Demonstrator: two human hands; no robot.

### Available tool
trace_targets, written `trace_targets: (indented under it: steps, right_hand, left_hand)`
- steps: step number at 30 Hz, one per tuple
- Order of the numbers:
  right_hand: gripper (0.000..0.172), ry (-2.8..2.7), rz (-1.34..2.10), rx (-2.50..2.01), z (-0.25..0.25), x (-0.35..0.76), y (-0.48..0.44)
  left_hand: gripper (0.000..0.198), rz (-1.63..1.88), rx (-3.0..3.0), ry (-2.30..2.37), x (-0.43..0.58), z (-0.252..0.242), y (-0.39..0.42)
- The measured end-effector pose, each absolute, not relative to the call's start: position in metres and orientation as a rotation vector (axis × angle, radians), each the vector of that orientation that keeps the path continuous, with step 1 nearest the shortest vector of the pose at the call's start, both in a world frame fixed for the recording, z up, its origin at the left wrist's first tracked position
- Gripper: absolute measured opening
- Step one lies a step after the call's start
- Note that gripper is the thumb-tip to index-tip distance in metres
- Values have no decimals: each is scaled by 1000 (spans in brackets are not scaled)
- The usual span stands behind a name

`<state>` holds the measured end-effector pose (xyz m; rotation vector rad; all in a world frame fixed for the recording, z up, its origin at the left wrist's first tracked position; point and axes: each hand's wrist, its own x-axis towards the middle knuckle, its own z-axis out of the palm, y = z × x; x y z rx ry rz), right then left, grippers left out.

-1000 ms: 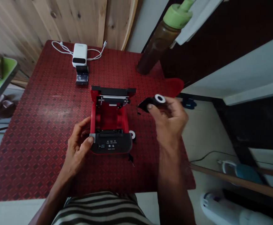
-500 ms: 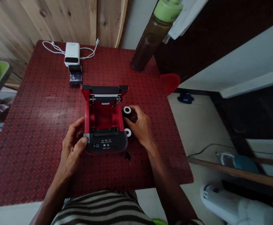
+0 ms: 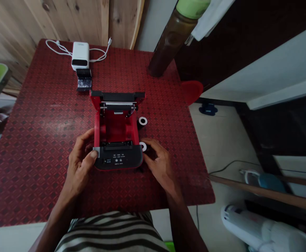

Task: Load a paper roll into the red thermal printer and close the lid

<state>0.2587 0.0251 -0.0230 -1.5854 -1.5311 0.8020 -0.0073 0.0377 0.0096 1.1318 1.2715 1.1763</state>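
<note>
A red printer [image 3: 116, 131] with a black front panel lies on the red patterned table [image 3: 42, 140], its lid swung open toward the far side. My left hand [image 3: 80, 164] grips its left front corner, thumb on a grey latch. Two black rolls with white cores stand beside the printer's right side: the far roll [image 3: 142, 121] stands free, and my right hand [image 3: 159, 162] curls its fingers around the near roll [image 3: 143, 146], next to the printer's right front corner.
A white power bank [image 3: 79, 56] with a white cable [image 3: 100, 56] and a small black piece [image 3: 84, 82] lie at the table's far side. A tall brown bottle [image 3: 168, 42] with a green cap stands at the far right corner. A white appliance [image 3: 260, 231] lies on the floor to the right.
My right hand brought a black roll down from the air, set it beside the printer, then let go and moved nearer onto the other roll. The left hand stayed on the printer.
</note>
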Motion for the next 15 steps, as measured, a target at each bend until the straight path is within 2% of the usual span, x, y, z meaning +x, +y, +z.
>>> trace_targets:
  steps: [3, 7, 11, 15]
  right_hand:
    - [25, -1513, 788, -1586, -22, 260, 24]
    - [27, -1517, 708, -1621, 23, 278, 13]
    - [33, -1881, 554, -1432, 82, 271, 25]
    - [27, -2304, 272, -1283, 97, 229, 64]
  left_hand:
    - [53, 1167, 1129, 1248, -8, 9, 37]
    - [54, 1163, 1137, 1230, -8, 10, 36]
    - [56, 1156, 1122, 1238, -8, 11, 36]
    - [55, 1164, 1145, 1227, -8, 10, 37]
